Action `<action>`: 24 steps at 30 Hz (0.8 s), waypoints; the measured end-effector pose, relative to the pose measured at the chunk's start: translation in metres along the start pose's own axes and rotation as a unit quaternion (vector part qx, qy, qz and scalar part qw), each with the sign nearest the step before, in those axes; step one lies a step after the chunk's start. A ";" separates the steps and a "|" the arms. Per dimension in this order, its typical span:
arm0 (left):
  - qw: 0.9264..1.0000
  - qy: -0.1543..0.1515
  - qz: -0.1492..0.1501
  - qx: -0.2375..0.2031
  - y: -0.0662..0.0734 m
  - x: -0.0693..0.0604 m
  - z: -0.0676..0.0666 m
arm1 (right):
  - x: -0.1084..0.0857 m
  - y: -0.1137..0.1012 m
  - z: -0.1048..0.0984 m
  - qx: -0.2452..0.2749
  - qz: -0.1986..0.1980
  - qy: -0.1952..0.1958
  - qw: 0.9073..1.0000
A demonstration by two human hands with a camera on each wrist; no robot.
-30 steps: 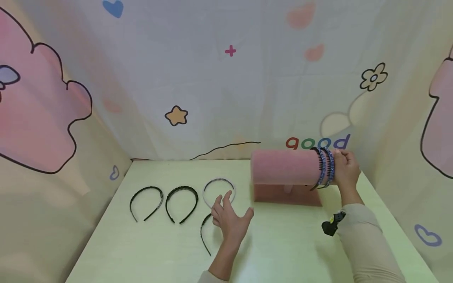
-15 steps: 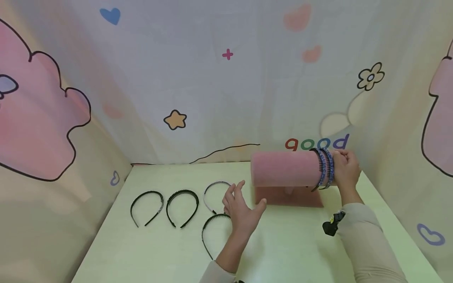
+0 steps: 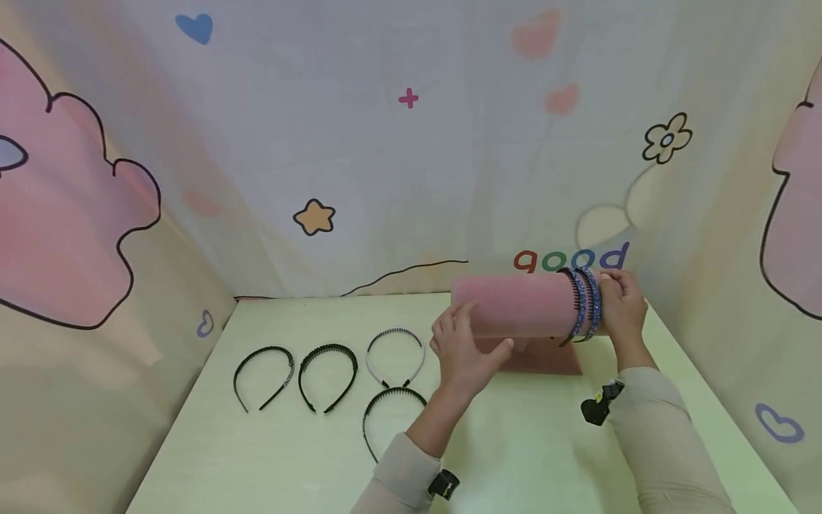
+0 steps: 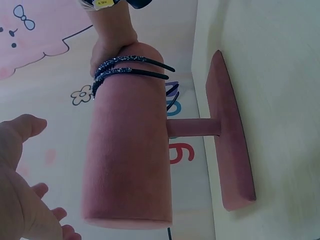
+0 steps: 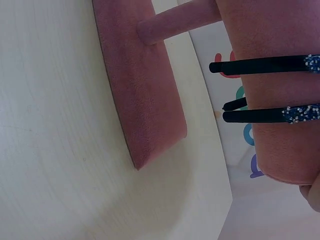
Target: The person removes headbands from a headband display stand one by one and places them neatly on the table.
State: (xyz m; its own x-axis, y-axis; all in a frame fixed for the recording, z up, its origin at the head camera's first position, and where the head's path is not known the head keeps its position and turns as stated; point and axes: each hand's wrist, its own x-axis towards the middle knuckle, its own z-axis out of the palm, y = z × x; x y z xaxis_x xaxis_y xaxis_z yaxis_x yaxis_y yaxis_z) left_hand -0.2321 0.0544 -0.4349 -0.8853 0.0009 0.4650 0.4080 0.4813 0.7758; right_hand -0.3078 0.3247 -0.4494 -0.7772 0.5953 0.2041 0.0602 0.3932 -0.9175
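Note:
A pink velvety headband stand [image 3: 514, 307] has a horizontal roll on a short post above a flat base [image 5: 142, 75]. Two blue glittery headbands [image 3: 595, 307] sit round the roll near its right end; their dark tips [image 5: 265, 65] show in the right wrist view. My right hand [image 3: 624, 307] grips the roll's right end, with most of its fingers hidden. At the other end is my left hand [image 3: 464, 357], its fingers spread and its thumb apart. In the left wrist view, a gap separates those fingers [image 4: 55, 214] from the roll.
Several loose headbands lie on the pale table [image 3: 212, 457]: a black one with a glittery side [image 3: 289, 371], a thicker black one [image 3: 354, 368], a white one [image 3: 368, 357], and a dark toothed one [image 3: 366, 421] partly behind my left forearm. A printed cloth backdrop [image 3: 411, 178] surrounds the table.
My left hand has moved right, from over the loose headbands to the roll's left end, uncovering the white headband. The right hand has stayed on the stand.

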 end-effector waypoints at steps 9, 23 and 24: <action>0.998 -0.050 0.020 0.043 0.005 0.014 0.014 | -0.001 0.002 -0.002 -0.022 -0.041 0.000 0.999; 0.982 -0.071 0.088 0.149 0.014 0.035 0.029 | -0.001 0.000 0.003 0.012 -0.001 0.021 1.000; 0.981 -0.071 0.093 0.153 0.015 0.036 0.030 | -0.001 0.000 0.004 0.012 0.001 0.020 1.000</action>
State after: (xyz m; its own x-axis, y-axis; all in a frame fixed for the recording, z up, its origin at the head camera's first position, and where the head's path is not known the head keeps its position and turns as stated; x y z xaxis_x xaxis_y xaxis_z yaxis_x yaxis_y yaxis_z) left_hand -0.2652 0.0881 -0.4195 -0.8331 0.2258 0.5049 0.4986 0.7019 0.5087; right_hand -0.3097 0.3210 -0.4507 -0.7515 0.6233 0.2162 0.0456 0.3760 -0.9255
